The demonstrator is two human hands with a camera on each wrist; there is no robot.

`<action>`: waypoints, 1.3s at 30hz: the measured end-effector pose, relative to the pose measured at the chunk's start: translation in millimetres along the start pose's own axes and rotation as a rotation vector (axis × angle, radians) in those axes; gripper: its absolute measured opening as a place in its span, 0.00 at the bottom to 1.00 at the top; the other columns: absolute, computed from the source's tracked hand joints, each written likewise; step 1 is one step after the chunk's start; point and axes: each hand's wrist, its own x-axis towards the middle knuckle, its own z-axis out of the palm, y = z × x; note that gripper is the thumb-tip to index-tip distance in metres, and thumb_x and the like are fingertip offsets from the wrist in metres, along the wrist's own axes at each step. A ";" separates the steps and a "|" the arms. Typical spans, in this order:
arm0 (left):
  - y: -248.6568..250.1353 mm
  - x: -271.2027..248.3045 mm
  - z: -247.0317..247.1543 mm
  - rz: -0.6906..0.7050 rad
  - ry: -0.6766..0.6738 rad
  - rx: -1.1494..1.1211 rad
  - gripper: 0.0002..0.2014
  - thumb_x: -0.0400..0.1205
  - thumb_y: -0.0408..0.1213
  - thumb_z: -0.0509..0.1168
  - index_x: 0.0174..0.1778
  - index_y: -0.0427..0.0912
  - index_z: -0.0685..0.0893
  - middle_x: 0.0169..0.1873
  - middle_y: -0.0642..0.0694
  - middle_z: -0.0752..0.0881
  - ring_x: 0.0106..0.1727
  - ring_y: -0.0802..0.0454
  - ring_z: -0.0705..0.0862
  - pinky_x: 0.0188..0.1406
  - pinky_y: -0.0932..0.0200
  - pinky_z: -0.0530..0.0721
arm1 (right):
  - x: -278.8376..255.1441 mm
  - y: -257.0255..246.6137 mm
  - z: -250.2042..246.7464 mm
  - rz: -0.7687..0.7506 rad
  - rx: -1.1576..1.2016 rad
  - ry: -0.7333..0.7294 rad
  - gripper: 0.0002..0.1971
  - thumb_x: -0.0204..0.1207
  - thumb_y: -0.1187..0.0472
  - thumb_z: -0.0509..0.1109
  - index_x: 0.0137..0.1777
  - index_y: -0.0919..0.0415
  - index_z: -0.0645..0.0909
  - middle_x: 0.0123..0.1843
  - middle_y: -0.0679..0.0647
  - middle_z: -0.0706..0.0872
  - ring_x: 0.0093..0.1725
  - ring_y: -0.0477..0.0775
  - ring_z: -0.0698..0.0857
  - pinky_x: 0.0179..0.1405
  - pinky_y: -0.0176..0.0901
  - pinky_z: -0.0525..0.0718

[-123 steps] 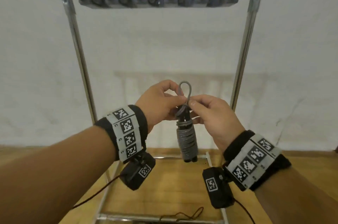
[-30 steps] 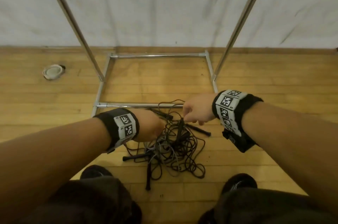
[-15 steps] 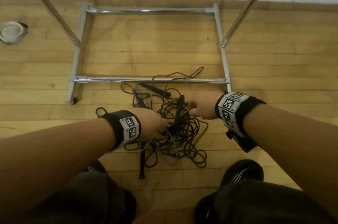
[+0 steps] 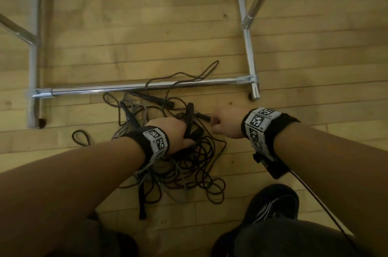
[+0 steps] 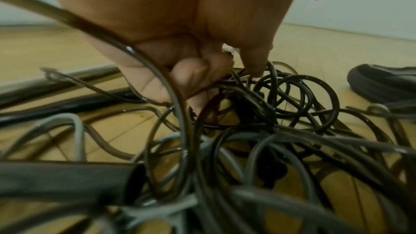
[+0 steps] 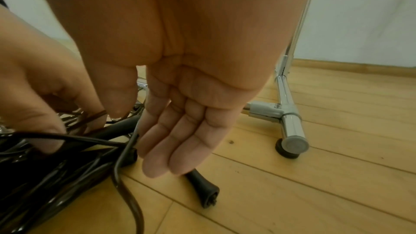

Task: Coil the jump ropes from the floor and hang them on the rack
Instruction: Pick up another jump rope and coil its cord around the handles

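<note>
Black tangled jump ropes: left hand fingers clutch cords; right hand fingers loose, holding nothing.

No readable words or numbers anywhere; the wristbands carry only black-and-white square marker patterns.

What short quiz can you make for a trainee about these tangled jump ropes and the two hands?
1. True or false: the tangled pile of black and grey jump ropes lies on the wooden floor, and one cord crosses the silver metal rack base bar.
2. Which hand grips cords in the pile? A. left hand B. right hand C. neither
3. Fill in: beside the right hand's straight fingers lies a black rope ____.
Key: 1 true; 2 A; 3 handle.
</note>
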 end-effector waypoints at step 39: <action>-8.6 -282.8 -148.2 0.258 0.463 -1.154 0.14 0.83 0.47 0.77 0.61 0.45 0.91 0.58 0.43 0.93 0.49 0.47 0.95 0.41 0.53 0.91 | -247.6 -91.7 -79.2 -0.409 0.620 0.333 0.14 0.89 0.56 0.65 0.64 0.65 0.85 0.55 0.56 0.94 0.58 0.56 0.92 0.68 0.55 0.86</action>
